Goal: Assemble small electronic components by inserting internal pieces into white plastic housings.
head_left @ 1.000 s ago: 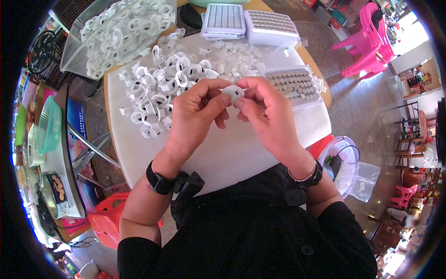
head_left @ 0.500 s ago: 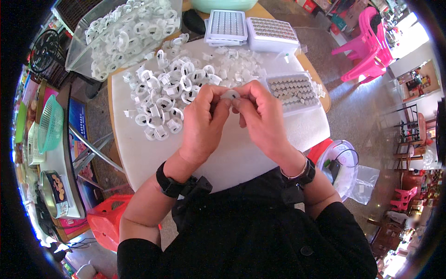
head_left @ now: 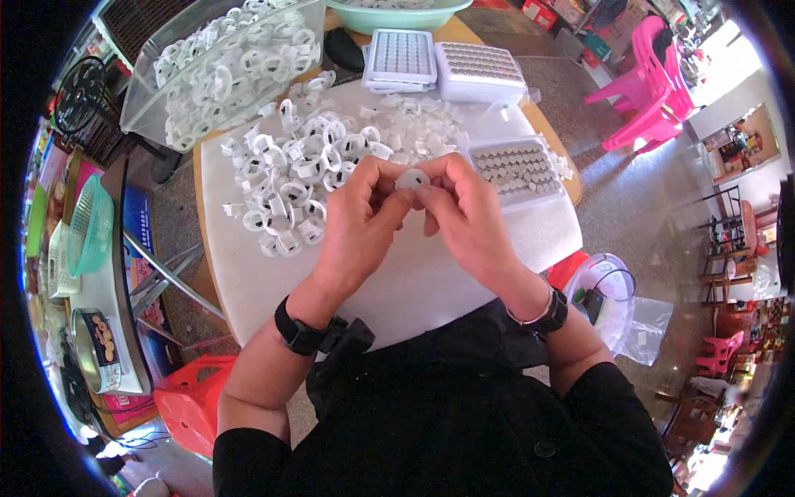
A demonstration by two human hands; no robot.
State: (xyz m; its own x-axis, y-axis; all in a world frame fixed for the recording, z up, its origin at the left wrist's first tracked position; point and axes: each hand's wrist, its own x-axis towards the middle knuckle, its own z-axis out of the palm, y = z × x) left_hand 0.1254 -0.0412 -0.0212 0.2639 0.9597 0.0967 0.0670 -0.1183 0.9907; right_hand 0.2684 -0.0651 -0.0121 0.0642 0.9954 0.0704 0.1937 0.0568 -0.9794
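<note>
Two hands pinching one white ring (head_left: 411, 179) above the white table (head_left: 431, 282).

Both meeting at chest height: left hand (head_left: 362, 217) and right hand (head_left: 464, 215) closing thumbs and forefingers on the ring from either side, other fingers curled. Lying just beyond the left hand, a heap of rings (head_left: 298, 178); sitting beside the right hand, a tray of grey discs (head_left: 517, 168). Farther back, a clear bin (head_left: 224, 66) holding more rings.

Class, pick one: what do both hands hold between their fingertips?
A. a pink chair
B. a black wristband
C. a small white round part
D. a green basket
C: the left hand and right hand meet on a small white round part above the table.
</note>
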